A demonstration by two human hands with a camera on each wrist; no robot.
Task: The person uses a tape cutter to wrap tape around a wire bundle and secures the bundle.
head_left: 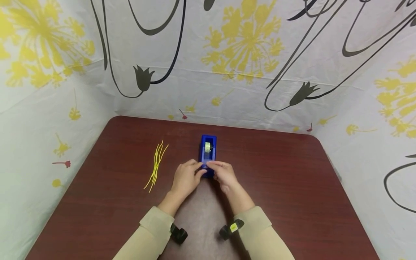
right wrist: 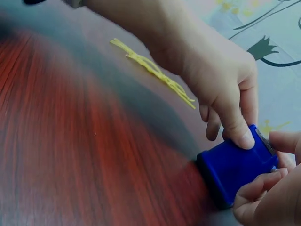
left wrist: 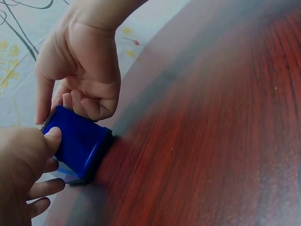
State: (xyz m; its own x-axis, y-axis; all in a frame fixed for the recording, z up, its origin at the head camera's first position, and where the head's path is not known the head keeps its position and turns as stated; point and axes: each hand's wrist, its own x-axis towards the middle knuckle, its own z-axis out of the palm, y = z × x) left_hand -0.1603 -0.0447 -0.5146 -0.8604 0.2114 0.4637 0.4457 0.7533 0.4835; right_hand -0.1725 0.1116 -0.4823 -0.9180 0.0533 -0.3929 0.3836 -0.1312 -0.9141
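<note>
A blue tape dispenser (head_left: 204,153) with a roll of clear tape (head_left: 207,147) stands on the table, its serrated cutter (right wrist: 265,141) facing the person. My left hand (head_left: 186,177) grips the dispenser's cutter end, with the thumb (right wrist: 245,139) on the blue front face and fingers at the side. At the cutter, my right hand (head_left: 225,176) pinches the end of the tape between thumb and forefinger. Its other fingers (left wrist: 96,108) are curled beside the dispenser. The tape end itself is mostly hidden by the fingertips.
Several thin yellow strands (head_left: 156,164) lie in a loose bundle left of the dispenser. The dark red wooden table (head_left: 276,180) has rounded far corners. Patterned white cloth (head_left: 182,72) hangs behind it and along both sides.
</note>
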